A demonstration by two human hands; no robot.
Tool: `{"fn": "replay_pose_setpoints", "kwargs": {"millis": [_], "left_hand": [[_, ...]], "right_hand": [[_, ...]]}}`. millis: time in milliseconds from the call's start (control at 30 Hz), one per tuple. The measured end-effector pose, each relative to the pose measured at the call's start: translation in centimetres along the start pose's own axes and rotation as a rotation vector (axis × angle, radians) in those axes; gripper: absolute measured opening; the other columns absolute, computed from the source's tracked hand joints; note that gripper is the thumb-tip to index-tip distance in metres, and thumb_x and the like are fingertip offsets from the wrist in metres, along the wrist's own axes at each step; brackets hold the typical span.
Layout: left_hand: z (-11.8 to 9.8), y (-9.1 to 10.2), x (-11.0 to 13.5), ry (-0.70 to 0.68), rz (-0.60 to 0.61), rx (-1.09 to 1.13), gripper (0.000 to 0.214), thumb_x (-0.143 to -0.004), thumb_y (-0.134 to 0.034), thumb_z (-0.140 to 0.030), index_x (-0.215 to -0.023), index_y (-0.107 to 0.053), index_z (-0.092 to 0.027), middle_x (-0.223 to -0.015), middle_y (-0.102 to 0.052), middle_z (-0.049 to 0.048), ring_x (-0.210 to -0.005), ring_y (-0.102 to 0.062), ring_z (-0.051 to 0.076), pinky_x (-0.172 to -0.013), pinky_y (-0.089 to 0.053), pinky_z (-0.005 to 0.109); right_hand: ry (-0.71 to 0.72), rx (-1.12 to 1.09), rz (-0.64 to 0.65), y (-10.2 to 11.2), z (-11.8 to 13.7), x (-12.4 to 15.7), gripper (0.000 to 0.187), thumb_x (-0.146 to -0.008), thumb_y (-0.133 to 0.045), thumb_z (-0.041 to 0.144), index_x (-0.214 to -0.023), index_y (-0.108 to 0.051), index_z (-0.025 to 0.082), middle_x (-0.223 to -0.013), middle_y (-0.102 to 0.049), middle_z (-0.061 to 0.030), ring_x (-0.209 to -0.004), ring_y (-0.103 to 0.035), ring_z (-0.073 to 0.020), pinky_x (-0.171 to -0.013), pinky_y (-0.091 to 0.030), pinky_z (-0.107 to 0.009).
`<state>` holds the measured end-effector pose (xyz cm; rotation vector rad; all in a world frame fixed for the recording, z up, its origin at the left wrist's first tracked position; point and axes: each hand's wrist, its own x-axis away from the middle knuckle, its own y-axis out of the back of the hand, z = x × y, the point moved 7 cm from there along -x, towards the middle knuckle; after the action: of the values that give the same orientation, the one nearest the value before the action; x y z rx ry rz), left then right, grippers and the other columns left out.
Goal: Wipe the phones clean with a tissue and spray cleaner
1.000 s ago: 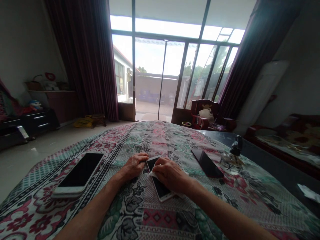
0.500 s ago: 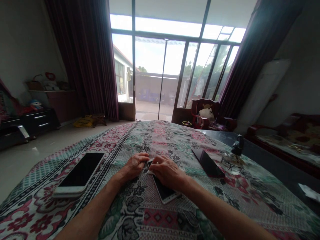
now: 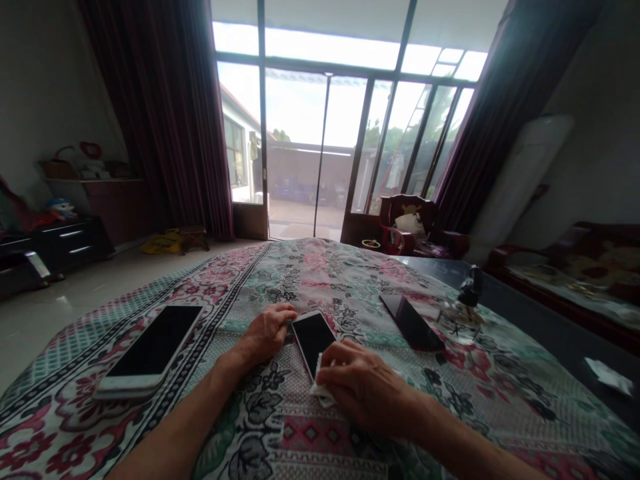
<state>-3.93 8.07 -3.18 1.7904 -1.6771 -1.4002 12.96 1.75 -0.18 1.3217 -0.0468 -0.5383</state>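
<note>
A white-framed smartphone [image 3: 313, 337] lies screen up on the patterned cloth in front of me. At its upper left corner, my left hand [image 3: 267, 330] grips the edge with its fingertips. My right hand [image 3: 357, 380] pinches a white tissue [image 3: 320, 387] and presses it on the phone's lower end, which hand and tissue partly hide. Left of my hands is a larger white device with a dark screen [image 3: 153, 343], lying flat. Off to the right, a dark phone [image 3: 410, 321] rests on the cloth.
A clear glass object with a dark top [image 3: 463, 310] stands right of the dark phone. White paper [image 3: 607, 375] lies on the dark surface [image 3: 530, 320] at the right. The floral cloth [image 3: 300, 267] covers the table. Beyond are a wooden chair [image 3: 413, 227] and glass doors.
My right hand has slid the tissue from the phone's upper end down to its lower end, uncovering most of the screen. My left hand has stayed at the upper corner.
</note>
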Motion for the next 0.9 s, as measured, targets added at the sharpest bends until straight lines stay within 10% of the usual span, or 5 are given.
{"fn": "replay_pose_setpoints", "kwargs": {"millis": [233, 567, 900], "left_hand": [[-2.7, -0.9, 0.6, -0.133, 0.188, 0.067, 0.058, -0.069, -0.044, 0.001, -0.119, -0.061, -0.024, -0.138, -0.05, 0.0038, -0.127, -0.045, 0.019, -0.109, -0.034, 0.035], [-1.3, 0.1, -0.1, 0.165, -0.04, -0.033, 0.04, -0.078, -0.057, -0.019, -0.117, -0.061, -0.013, -0.101, -0.067, 0.0088, -0.089, -0.063, 0.021, -0.085, -0.049, 0.031], [-2.0, -0.7, -0.3, 0.053, 0.08, 0.107, 0.037, -0.075, -0.06, -0.02, -0.111, -0.067, -0.018, -0.094, -0.066, 0.0044, -0.088, -0.062, 0.018, -0.08, -0.048, 0.026]], "right_hand": [[0.003, -0.017, -0.02, 0.3, -0.2, -0.2, 0.021, -0.088, -0.047, 0.013, -0.09, -0.066, 0.021, -0.097, -0.059, -0.0038, -0.086, -0.052, -0.014, -0.082, -0.041, -0.029], [-0.044, -0.122, -0.111, 0.3, -1.9, -0.1, 0.022, -0.088, -0.048, 0.014, -0.093, -0.068, 0.021, -0.1, -0.06, -0.0051, -0.091, -0.054, -0.0148, -0.084, -0.043, -0.031], [-0.069, -0.01, -0.089, -0.1, -1.5, -0.4, 0.021, -0.089, -0.047, 0.016, -0.093, -0.067, 0.023, -0.099, -0.06, -0.0041, -0.088, -0.052, -0.0152, -0.082, -0.041, -0.032]]}}
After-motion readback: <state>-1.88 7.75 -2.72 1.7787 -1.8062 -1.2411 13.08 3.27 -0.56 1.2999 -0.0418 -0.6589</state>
